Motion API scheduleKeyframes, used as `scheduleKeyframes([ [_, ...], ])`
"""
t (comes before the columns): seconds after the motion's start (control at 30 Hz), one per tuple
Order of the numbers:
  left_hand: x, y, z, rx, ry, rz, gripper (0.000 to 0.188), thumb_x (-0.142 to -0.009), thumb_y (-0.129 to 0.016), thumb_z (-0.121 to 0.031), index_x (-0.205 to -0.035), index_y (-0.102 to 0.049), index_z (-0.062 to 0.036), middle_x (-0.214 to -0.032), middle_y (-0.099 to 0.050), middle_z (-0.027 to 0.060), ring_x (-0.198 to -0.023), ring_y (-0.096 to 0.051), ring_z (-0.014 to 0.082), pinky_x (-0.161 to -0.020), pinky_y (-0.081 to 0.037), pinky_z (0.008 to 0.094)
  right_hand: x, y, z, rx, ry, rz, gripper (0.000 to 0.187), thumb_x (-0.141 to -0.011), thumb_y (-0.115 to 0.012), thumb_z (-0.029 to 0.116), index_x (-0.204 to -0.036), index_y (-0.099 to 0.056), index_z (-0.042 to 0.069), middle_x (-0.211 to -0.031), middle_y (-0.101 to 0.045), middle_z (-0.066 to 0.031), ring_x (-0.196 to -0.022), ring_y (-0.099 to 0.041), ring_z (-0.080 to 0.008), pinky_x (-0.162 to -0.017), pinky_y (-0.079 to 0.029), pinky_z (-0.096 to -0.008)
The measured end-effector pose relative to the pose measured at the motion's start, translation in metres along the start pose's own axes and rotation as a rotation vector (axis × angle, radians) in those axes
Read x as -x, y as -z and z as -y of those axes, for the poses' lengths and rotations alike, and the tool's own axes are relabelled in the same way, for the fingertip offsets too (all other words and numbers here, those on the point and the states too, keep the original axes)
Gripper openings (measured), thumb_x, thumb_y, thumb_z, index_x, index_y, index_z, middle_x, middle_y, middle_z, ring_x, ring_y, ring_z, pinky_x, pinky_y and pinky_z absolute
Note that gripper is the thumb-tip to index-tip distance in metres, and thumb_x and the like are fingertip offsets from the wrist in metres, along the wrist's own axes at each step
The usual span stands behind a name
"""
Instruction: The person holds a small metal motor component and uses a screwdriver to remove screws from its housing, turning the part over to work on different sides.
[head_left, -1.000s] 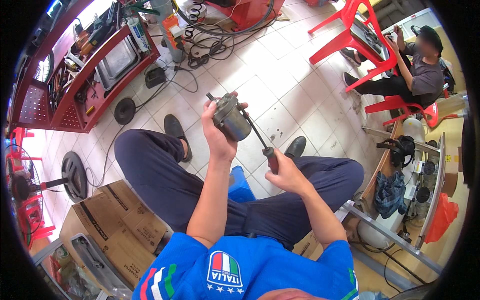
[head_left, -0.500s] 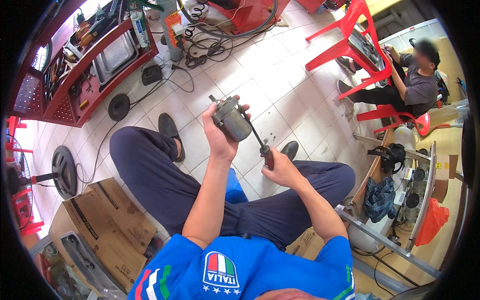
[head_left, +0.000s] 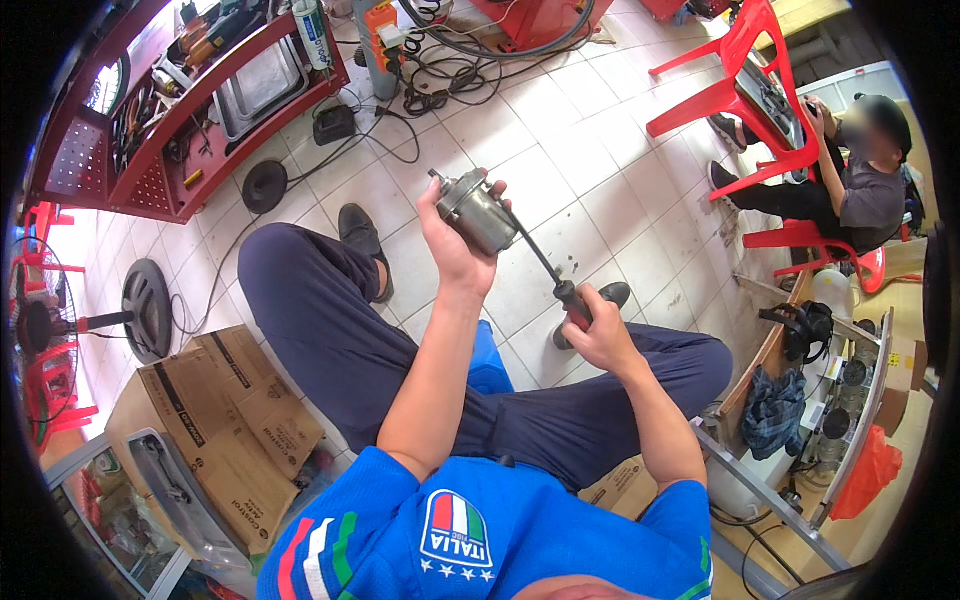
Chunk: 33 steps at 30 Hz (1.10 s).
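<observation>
A dull grey, cylindrical metal motor [head_left: 487, 222] with a short shaft at its far end rests in my left hand [head_left: 455, 250], whose fingers wrap round it. My right hand [head_left: 604, 335] is closed round the dark and red handle of a screwdriver [head_left: 541, 258]. The screwdriver's long shaft slants up and to the left to the motor's right side. Its tip lies by my left fingertips, and I cannot tell exactly what it touches there. Both hands are held out above the tiled floor, between my knees.
A red tool cart [head_left: 165, 165] with trays and tools stands at the far left, with cables [head_left: 455, 85] on the floor beside it. Cardboard boxes [head_left: 215, 420] lie near left. At the right a person sits by a red plastic chair [head_left: 765, 110]. Something blue [head_left: 488, 360] is below me.
The whole view has shifted a little, so things appear farther right. My right hand and the screwdriver handle have drawn slightly away from the motor; more of the shaft shows.
</observation>
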<state>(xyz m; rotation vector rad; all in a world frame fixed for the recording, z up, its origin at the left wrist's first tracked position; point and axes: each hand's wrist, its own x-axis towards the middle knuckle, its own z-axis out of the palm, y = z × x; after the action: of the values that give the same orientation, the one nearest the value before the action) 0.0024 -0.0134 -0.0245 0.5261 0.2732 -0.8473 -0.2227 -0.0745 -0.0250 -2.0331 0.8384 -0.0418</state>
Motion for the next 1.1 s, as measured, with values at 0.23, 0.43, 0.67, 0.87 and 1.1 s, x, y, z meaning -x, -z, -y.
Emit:
scheduleKeyframes([
  [0.23, -0.004, 0.007, 0.003, -0.082, 0.041, 0.047, 0.063, -0.093, -0.043, -0.055, -0.11, -0.061, 0.0026, -0.088, -0.064, 0.0125, -0.08, -0.063, 0.0223, -0.074, -0.054, 0.0333, 0.003, 0.002, 0.008, -0.008, 0.075, 0.135, 0.024, -0.076, -0.062, 0.006, -0.097, -0.053, 0.0, -0.065, -0.054, -0.0125, -0.058, -0.056, -0.0275, -0.061, -0.046, -0.0369],
  [0.43, -0.006, 0.006, 0.008, -0.048, 0.038, 0.035, 0.065, -0.093, -0.042, -0.057, -0.111, -0.061, 0.0027, -0.089, -0.064, 0.0115, -0.081, -0.063, 0.0214, -0.075, -0.055, 0.0337, 0.003, 0.0, 0.009, -0.062, 0.065, 0.16, 0.023, -0.079, -0.062, 0.007, -0.097, -0.052, 0.0, -0.07, -0.056, -0.0135, -0.063, -0.057, -0.0268, -0.063, -0.047, -0.0365],
  [0.67, -0.003, 0.002, 0.008, -0.066, 0.029, 0.045, 0.064, -0.095, -0.041, -0.055, -0.111, -0.061, 0.003, -0.089, -0.064, 0.0114, -0.082, -0.063, 0.0205, -0.076, -0.055, 0.034, 0.003, 0.0, 0.005, -0.098, 0.048, 0.202, 0.025, -0.08, -0.062, 0.008, -0.101, -0.052, -0.002, -0.072, -0.058, -0.0136, -0.065, -0.057, -0.0253, -0.064, -0.046, -0.0368],
  [0.87, -0.001, 0.005, 0.005, -0.135, -0.005, 0.031, 0.063, -0.095, -0.041, -0.054, -0.112, -0.061, 0.0037, -0.087, -0.064, 0.0123, -0.081, -0.063, 0.0211, -0.075, -0.055, 0.0338, 0.004, 0.001, 0.01, -0.074, -0.05, 0.29, 0.028, -0.079, -0.062, 0.009, -0.103, -0.053, -0.002, -0.075, -0.059, -0.0141, -0.068, -0.06, -0.0254, -0.067, -0.048, -0.0357],
  [1.1, -0.001, 0.006, 0.002, -0.166, -0.028, 0.035, 0.064, -0.096, -0.04, -0.054, -0.114, -0.06, 0.0041, -0.087, -0.064, 0.0133, -0.08, -0.063, 0.0212, -0.073, -0.055, 0.0335, 0.008, -0.007, 0.007, -0.075, 0.263, 0.009, 0.035, -0.082, -0.069, 0.014, -0.111, -0.053, 0.002, -0.079, -0.061, -0.0105, -0.072, -0.06, -0.02, -0.071, -0.048, -0.0328],
])
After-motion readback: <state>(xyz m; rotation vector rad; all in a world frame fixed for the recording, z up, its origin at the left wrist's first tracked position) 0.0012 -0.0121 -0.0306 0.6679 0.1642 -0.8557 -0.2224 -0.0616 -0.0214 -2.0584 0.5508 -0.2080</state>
